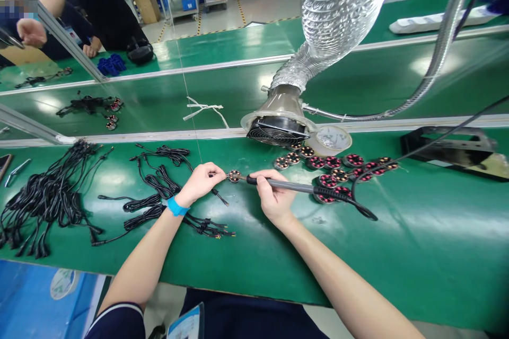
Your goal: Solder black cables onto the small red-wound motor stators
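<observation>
My right hand (274, 196) is closed around the grip of a soldering iron (292, 185), whose tip points left at a small round coil part (234, 176). The tip reaches the part's edge; whether it touches is too small to tell. My left hand (201, 184), with a blue wristband, pinches at the part's left side. A thin solder wire (186, 85) hangs from above and runs down to these fingers. Black cables (159, 185) lie in loose coils beside and beneath my left wrist, with bare coloured ends (218, 232) nearer me.
Several round coil parts (328, 180) sit right of the iron. Above them hangs a fume extractor hood (278, 122) on a silver duct (342, 5). A cable heap (51, 196) lies far left, a black holder (453, 148) right. Co-workers (107, 5) stand across the green bench (254, 265).
</observation>
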